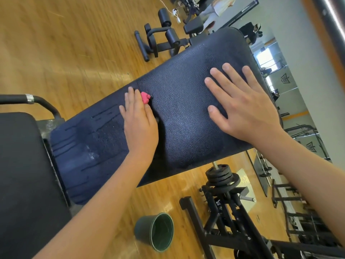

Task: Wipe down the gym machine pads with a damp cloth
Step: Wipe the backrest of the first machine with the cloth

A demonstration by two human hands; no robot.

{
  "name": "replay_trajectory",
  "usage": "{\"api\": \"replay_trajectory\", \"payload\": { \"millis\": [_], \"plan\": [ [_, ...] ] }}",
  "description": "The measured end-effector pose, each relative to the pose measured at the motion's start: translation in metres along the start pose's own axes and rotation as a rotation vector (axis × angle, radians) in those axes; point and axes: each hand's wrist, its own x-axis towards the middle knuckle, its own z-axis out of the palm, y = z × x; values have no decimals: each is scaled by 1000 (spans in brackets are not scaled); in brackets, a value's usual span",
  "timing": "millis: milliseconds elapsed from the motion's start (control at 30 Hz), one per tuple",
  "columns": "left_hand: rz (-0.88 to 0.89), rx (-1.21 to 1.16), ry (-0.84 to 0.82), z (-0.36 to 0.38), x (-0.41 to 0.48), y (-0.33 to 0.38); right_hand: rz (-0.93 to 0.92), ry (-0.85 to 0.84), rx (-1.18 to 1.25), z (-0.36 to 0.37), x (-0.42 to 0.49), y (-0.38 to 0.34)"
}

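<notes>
The left hand (139, 120) presses a pink cloth (145, 97) flat-fingered onto the black bench pad (182, 113), while the right hand (242, 109) rests open and splayed on it.

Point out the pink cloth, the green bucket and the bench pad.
pink cloth (145, 97), head view, its exposed bunched end.
green bucket (142, 228), head view, outer wall.
bench pad (183, 113), head view, bare middle surface.
</notes>
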Motion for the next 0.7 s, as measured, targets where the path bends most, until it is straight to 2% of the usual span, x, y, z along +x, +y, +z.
{"api": "replay_trajectory", "payload": {
  "millis": [200,567,700],
  "plan": [
    [26,-14,-18,4,-34,-7,3,-4,0,0,0,0],
    [9,61,84,0,36,8,7,9,1,2,0,1],
    [2,73,53,0,50,8,6,9,0,3,0,0]
  ]
}}
